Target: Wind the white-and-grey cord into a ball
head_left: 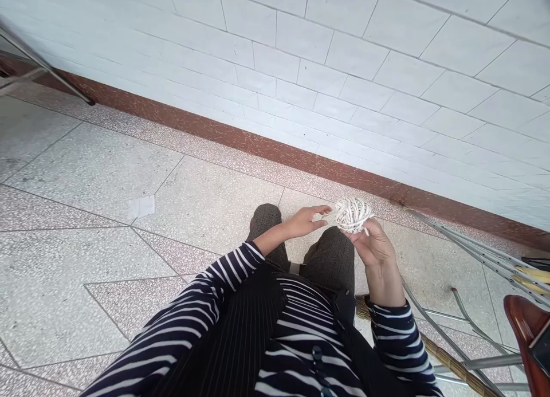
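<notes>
White cord wound into a round, messy ball (pixel 353 215) is up in the air, just past the right knee in dark trousers (pixel 333 254), in the right hand. Far on the left, a shiny silver metal leg (pixel 64 79) slants down near the white tiled wall (pixel 266 59). Next, a flat white piece, maybe paper (pixel 144 207), lies on the pale speckled floor (pixel 86 156).

Then comes the left hand (pixel 306 221). Its thumb and fingers are a little apart and point at the ball. I cannot tell if a thin bit of cord runs to them. I think the gap gives them room beside the ball.

The right hand (pixel 377 245) is next. Its fingers hold the ball from below and the side, maybe so it does not drop and most of it is free.

Farther right, long silver metal poles with small holes (pixel 466 241) slant across, near a shiny red-brown piece (pixel 518 317).
</notes>
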A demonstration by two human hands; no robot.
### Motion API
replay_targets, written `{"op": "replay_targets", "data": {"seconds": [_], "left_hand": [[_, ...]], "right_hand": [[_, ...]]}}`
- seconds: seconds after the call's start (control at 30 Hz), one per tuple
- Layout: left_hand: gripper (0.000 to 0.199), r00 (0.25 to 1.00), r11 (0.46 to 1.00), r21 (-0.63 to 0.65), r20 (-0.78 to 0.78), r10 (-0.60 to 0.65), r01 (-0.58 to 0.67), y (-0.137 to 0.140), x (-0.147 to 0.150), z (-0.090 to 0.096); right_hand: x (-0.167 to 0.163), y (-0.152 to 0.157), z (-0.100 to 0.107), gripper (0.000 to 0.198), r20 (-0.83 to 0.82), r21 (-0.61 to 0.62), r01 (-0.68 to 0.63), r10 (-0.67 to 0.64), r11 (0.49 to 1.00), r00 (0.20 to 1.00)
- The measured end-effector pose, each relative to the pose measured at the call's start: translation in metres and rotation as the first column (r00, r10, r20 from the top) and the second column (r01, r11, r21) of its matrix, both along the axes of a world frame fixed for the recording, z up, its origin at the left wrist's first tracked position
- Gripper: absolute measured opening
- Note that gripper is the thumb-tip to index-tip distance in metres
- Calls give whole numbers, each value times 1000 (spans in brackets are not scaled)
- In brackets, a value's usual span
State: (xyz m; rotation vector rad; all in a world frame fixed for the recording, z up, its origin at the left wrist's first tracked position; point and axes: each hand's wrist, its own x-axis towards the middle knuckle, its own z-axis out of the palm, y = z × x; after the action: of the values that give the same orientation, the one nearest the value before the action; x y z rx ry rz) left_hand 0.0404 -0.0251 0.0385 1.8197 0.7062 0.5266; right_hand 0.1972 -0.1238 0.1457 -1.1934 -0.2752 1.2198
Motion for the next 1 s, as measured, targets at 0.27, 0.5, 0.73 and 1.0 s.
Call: {"op": "replay_targets", "data": {"seconds": [0.27, 0.5, 0.73, 1.0], "left_hand": [[38, 993, 998, -32, -102, -58, 55, -22, -5, 2], [29, 947, 948, 251, -300, -114, 194, -37, -34, 2], [26, 929, 805, 511, -348, -129, 303, -16, -24, 39], [24, 945, 791, 548, -304, -117, 274, 25, -12, 30]], "right_hand": [[15, 6, -16, 49, 208, -60, 16, -3, 998, 978], [35, 29, -64, 62, 737, -69, 95, -13, 993, 675], [23, 26, -111, 51, 840, -186, -160, 241, 970, 486], [2, -8, -101, 57, 551, -147, -512, 500, 846, 668]]}}
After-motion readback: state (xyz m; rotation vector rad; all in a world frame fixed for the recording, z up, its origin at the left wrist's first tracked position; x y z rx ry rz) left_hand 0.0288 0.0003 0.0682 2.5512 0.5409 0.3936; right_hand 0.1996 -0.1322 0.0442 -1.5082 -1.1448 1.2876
